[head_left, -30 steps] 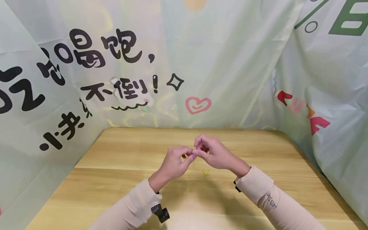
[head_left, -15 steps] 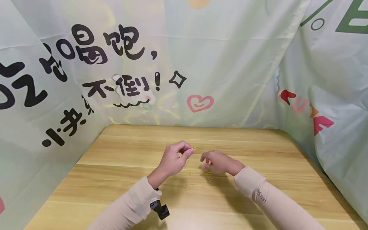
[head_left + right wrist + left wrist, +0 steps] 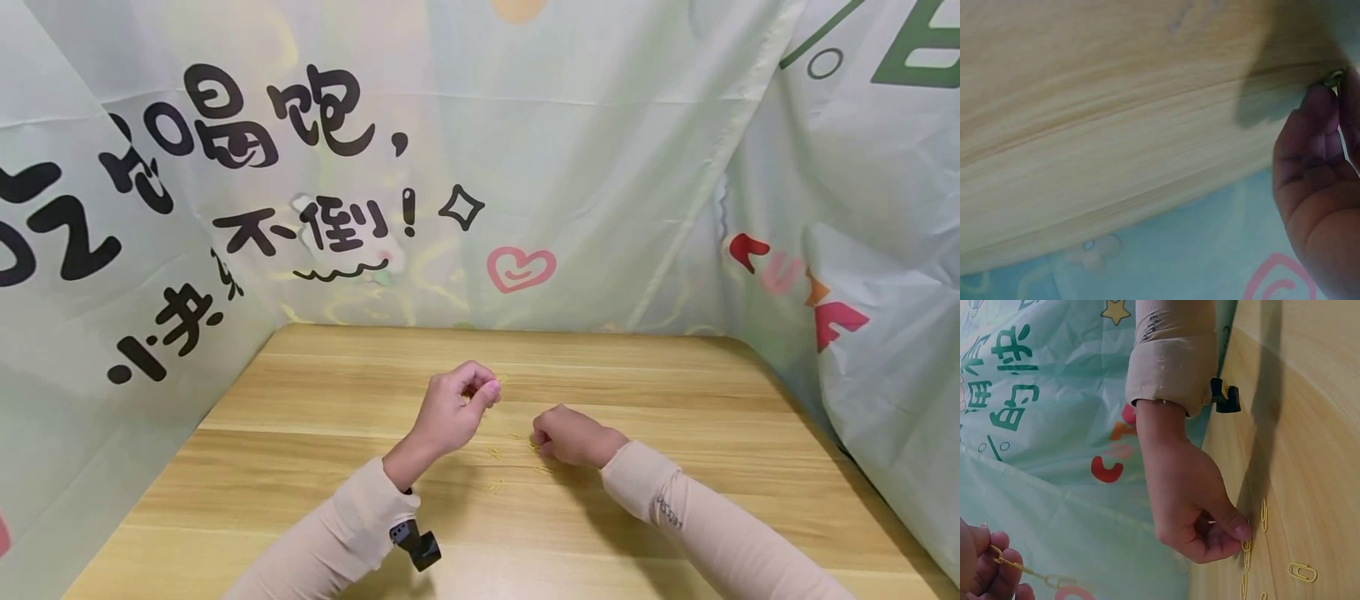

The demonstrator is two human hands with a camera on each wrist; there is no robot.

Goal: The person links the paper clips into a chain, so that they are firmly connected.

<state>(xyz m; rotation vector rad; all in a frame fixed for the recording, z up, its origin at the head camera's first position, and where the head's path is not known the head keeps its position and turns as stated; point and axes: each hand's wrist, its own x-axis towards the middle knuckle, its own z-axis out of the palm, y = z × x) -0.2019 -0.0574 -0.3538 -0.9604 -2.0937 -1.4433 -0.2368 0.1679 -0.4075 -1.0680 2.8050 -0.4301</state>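
Right hand point(image 3: 573, 435) low at paperclips point(image 3: 1303, 572)

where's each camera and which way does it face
Head: on the head, facing forward and down; table, left hand, right hand, sleeves.
Left wrist: worn there, facing paper clips and right hand; left hand lower left.
Right wrist: worn there, facing table and curtain; right hand right edge.
Head and left wrist share both hands, paper clips.

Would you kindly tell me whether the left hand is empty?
No, the left hand pinches a chain of yellow paper clips.
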